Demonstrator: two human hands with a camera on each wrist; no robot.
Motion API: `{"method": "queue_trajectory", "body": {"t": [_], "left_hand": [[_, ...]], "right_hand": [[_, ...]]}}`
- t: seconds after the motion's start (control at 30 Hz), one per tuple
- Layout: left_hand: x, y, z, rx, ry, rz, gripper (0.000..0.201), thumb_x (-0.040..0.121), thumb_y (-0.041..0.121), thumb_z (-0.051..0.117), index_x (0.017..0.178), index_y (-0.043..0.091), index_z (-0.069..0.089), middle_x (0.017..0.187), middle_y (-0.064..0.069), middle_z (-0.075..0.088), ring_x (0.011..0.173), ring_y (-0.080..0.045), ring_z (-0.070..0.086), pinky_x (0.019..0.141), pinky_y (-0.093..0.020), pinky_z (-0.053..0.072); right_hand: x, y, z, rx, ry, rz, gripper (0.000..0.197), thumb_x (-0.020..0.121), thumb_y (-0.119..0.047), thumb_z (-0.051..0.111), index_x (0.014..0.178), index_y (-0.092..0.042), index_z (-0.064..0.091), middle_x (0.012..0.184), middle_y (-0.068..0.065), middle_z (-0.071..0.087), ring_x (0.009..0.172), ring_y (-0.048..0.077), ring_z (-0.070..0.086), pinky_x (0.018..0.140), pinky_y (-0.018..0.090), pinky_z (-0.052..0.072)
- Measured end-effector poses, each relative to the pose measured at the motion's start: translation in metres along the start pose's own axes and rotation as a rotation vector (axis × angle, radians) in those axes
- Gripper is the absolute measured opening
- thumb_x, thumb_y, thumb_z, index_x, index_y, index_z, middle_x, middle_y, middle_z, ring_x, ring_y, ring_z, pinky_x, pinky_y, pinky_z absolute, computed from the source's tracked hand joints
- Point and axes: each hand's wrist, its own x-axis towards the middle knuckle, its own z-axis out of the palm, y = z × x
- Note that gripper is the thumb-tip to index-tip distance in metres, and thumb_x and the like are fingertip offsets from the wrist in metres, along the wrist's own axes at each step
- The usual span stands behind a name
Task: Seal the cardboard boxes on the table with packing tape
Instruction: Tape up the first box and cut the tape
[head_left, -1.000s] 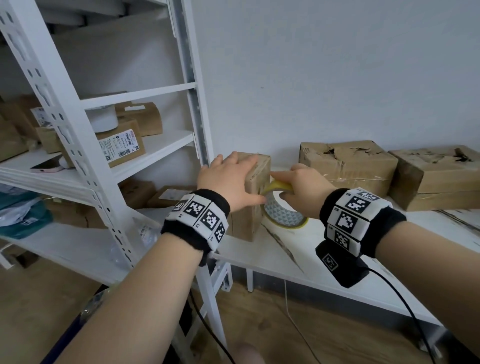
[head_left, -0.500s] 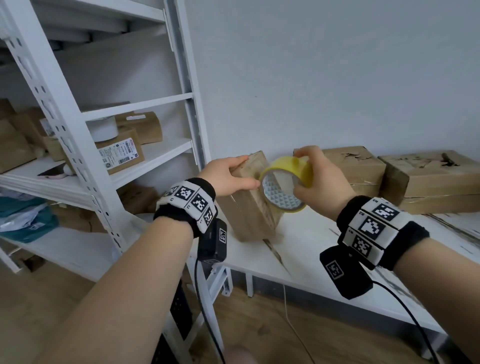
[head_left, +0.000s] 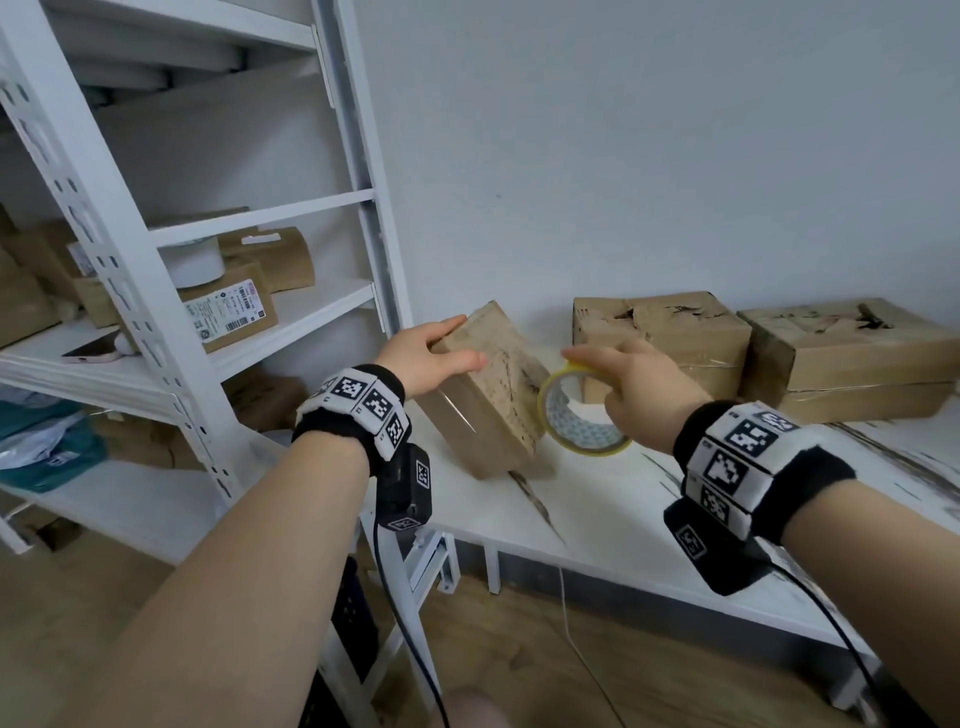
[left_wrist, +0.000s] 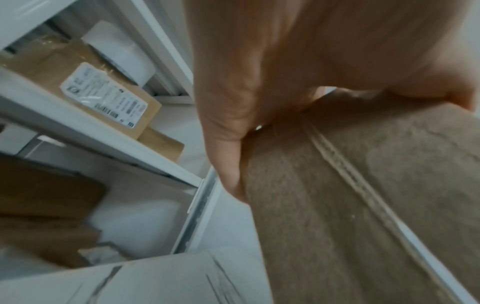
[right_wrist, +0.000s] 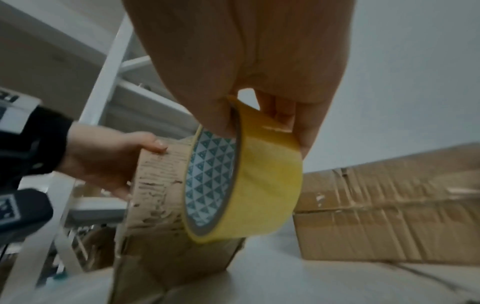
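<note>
A small cardboard box (head_left: 488, 395) stands tilted on one edge at the left end of the white table (head_left: 613, 499). My left hand (head_left: 431, 353) grips its upper edge, thumb on the near face and fingers over the far side; the left wrist view shows the box (left_wrist: 363, 205) under the left hand (left_wrist: 285, 82). My right hand (head_left: 623, 384) pinches a yellow roll of packing tape (head_left: 576, 415) just right of the box. In the right wrist view the roll (right_wrist: 246, 185) hangs from my right hand (right_wrist: 259, 115), close against the box (right_wrist: 161, 185).
Two larger worn cardboard boxes (head_left: 660, 338) (head_left: 852, 353) sit against the wall at the back of the table. A white metal shelving rack (head_left: 171, 364) with several parcels and a phone stands directly left of the table. Wooden floor lies below.
The left hand has tipped the small box from upright to leaning left. The right hand lifted the tape roll off the table, then lowered it slightly beside the box.
</note>
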Motion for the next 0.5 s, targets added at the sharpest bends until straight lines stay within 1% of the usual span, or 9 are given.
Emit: {"method": "queue_trajectory", "body": {"t": [0.07, 0.17, 0.23, 0.27, 0.3, 0.33, 0.37, 0.43, 0.5], "left_hand": [[-0.002, -0.004, -0.001, -0.021, -0.007, -0.028, 0.073, 0.071, 0.042, 0.075, 0.137, 0.032, 0.046, 0.137, 0.005, 0.051, 0.126, -0.013, 0.047, 0.110, -0.032, 0.034], [-0.001, -0.011, -0.004, -0.117, 0.006, -0.088, 0.089, 0.051, 0.055, 0.075, 0.133, 0.035, 0.050, 0.134, 0.001, 0.055, 0.122, -0.018, 0.052, 0.106, -0.040, 0.040], [0.001, -0.017, -0.005, -0.158, 0.000, -0.127, 0.089, 0.045, 0.057, 0.074, 0.129, 0.036, 0.054, 0.129, 0.000, 0.059, 0.118, -0.019, 0.056, 0.102, -0.041, 0.045], [0.000, -0.018, -0.007, -0.173, -0.007, -0.159, 0.079, 0.049, 0.055, 0.075, 0.124, 0.034, 0.057, 0.124, -0.001, 0.062, 0.114, -0.021, 0.059, 0.098, -0.043, 0.048], [-0.003, -0.018, -0.008, -0.210, -0.006, -0.197, 0.060, 0.059, 0.049, 0.076, 0.115, 0.032, 0.061, 0.116, -0.002, 0.065, 0.108, -0.022, 0.062, 0.095, -0.045, 0.050], [-0.005, -0.023, -0.009, -0.256, -0.006, -0.235, 0.039, 0.071, 0.041, 0.074, 0.105, 0.029, 0.062, 0.106, -0.003, 0.067, 0.101, -0.023, 0.065, 0.091, -0.046, 0.052], [-0.004, -0.029, -0.008, -0.304, -0.011, -0.259, 0.025, 0.079, 0.035, 0.071, 0.101, 0.027, 0.061, 0.099, -0.002, 0.068, 0.093, -0.022, 0.066, 0.088, -0.044, 0.054], [-0.002, -0.038, -0.009, -0.341, 0.001, -0.303, 0.025, 0.081, 0.037, 0.069, 0.102, 0.025, 0.059, 0.096, -0.002, 0.066, 0.090, -0.022, 0.065, 0.086, -0.044, 0.054], [0.000, -0.045, -0.010, -0.351, 0.001, -0.356, 0.034, 0.076, 0.046, 0.072, 0.101, 0.028, 0.058, 0.103, -0.002, 0.065, 0.098, -0.025, 0.063, 0.089, -0.048, 0.052]], "right_hand": [[0.002, -0.001, 0.003, -0.023, -0.034, -0.007, 0.074, 0.086, 0.005, 0.036, 0.143, -0.042, 0.030, 0.129, 0.008, 0.037, 0.124, 0.027, 0.040, 0.096, 0.031, 0.039], [0.006, -0.008, 0.005, -0.041, -0.026, -0.026, 0.077, 0.084, 0.003, 0.041, 0.144, -0.042, 0.024, 0.127, 0.009, 0.036, 0.119, 0.029, 0.043, 0.094, 0.034, 0.042], [0.004, -0.006, 0.004, 0.034, -0.014, -0.008, 0.074, 0.080, 0.004, 0.043, 0.140, -0.036, 0.029, 0.124, 0.012, 0.041, 0.107, 0.031, 0.049, 0.082, 0.030, 0.042], [0.002, -0.002, 0.003, 0.061, -0.013, -0.004, 0.070, 0.079, 0.005, 0.044, 0.136, -0.034, 0.034, 0.118, 0.013, 0.044, 0.099, 0.031, 0.051, 0.077, 0.029, 0.039], [-0.002, 0.002, 0.003, 0.058, -0.028, 0.006, 0.068, 0.078, 0.006, 0.044, 0.133, -0.034, 0.037, 0.112, 0.012, 0.045, 0.095, 0.030, 0.052, 0.074, 0.028, 0.038], [-0.005, 0.008, 0.005, 0.038, -0.051, 0.027, 0.069, 0.078, 0.007, 0.043, 0.132, -0.036, 0.040, 0.108, 0.010, 0.043, 0.096, 0.029, 0.051, 0.074, 0.028, 0.038], [-0.009, 0.012, 0.008, 0.012, -0.071, 0.050, 0.071, 0.079, 0.008, 0.041, 0.134, -0.038, 0.041, 0.109, 0.009, 0.042, 0.100, 0.028, 0.050, 0.077, 0.028, 0.040], [-0.011, 0.013, 0.015, -0.044, -0.100, 0.059, 0.076, 0.081, 0.009, 0.037, 0.136, -0.042, 0.040, 0.119, 0.010, 0.042, 0.111, 0.029, 0.048, 0.089, 0.032, 0.044], [-0.009, 0.010, 0.023, -0.073, -0.110, 0.048, 0.076, 0.082, 0.009, 0.035, 0.138, -0.043, 0.039, 0.121, 0.010, 0.042, 0.114, 0.030, 0.048, 0.092, 0.033, 0.045]]}}
